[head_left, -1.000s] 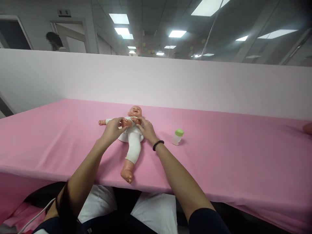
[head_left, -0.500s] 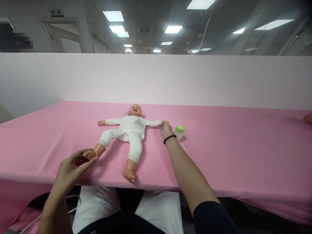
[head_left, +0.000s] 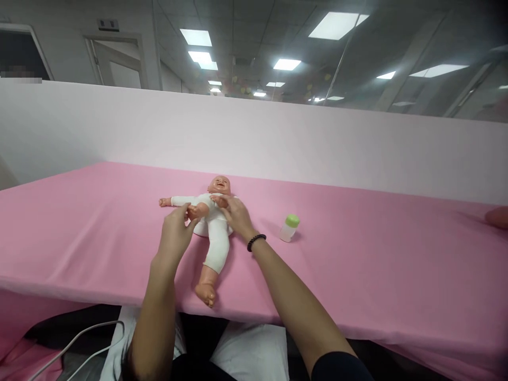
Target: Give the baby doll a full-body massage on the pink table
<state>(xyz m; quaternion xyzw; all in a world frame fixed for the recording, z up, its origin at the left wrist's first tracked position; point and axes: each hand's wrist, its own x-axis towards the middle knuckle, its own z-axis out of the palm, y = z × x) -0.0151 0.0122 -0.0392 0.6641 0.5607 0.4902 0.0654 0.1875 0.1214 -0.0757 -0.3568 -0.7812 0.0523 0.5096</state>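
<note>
I monitor a wide, pink cloth-covered table (head_left: 357,254). A baby doll (head_left: 217,246) of skin-toned plastic and white fabric lies face-up on it, head toward the far edge. A small translucent bottle with a green cap (head_left: 289,228) rests right of the doll. A rounded, skin-toned object (head_left: 497,217) is partly visible far right.

Rectangular white ceiling panels (head_left: 287,64) glare w/ soft halos; room's dim up top, pink cloth-covered table (head_left: 357,264) evenly lit. Soft shadows near my hands. Wide-angle pic, edges stretched, RH top corner dark, bg slightly soft.
</note>
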